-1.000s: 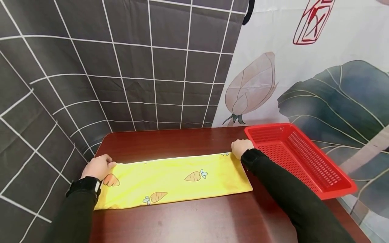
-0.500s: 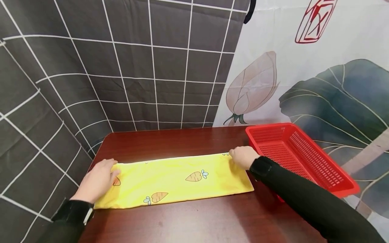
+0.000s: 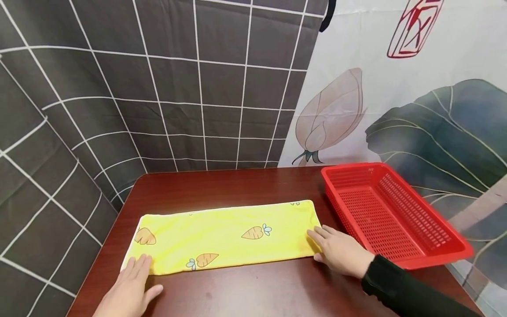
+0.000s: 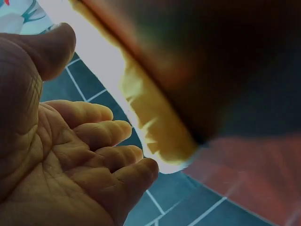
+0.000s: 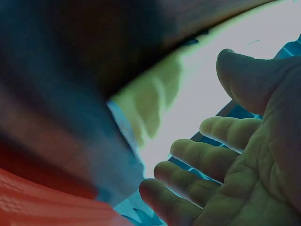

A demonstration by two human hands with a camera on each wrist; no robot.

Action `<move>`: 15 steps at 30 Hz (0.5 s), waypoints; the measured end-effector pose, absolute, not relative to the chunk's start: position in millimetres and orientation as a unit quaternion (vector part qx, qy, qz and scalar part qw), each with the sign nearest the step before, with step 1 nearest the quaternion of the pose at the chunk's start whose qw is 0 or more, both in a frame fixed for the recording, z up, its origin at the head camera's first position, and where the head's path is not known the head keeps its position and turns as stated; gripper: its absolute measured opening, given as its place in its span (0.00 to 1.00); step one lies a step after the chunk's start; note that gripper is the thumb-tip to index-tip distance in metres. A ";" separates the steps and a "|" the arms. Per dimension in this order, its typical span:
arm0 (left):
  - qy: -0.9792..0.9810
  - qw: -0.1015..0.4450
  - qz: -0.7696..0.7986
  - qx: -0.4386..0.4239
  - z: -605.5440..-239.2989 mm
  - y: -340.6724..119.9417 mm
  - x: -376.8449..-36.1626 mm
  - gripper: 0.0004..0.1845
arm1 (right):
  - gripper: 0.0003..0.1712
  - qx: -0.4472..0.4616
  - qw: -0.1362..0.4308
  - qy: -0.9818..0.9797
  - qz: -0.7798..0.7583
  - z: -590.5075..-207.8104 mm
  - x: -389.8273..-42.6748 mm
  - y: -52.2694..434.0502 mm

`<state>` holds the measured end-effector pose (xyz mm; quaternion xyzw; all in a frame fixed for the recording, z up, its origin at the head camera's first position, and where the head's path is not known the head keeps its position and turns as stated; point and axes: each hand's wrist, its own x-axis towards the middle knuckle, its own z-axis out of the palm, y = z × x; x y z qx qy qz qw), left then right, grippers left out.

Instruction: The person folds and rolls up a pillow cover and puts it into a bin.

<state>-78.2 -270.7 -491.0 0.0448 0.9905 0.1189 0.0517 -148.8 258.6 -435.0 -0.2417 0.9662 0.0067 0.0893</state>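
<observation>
Yellow carrot-print cloth (image 3: 223, 235) lies folded long between both hands; left hand (image 3: 130, 286) and right hand (image 3: 340, 252), fingers flat, have slid to its near corners.

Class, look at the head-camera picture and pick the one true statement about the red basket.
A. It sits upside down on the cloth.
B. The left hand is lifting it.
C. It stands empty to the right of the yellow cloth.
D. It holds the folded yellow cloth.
C: the red basket shows only its bare perforated floor, and it stands on the table just right of the yellow cloth.
</observation>
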 end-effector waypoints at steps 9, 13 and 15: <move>0.987 0.101 0.127 0.013 -507.4 -280.5 -66.1 0.58 | 0.38 -0.219 0.109 0.969 -0.020 -454.9 -137.1 281.1; 0.986 0.108 0.127 0.014 -508.7 -282.6 -67.8 0.57 | 0.36 -0.228 0.099 0.968 -0.017 -459.7 -136.8 284.6; 0.985 0.112 0.129 0.012 -509.1 -283.3 -68.8 0.57 | 0.36 -0.233 0.092 0.968 -0.016 -461.5 -136.7 285.3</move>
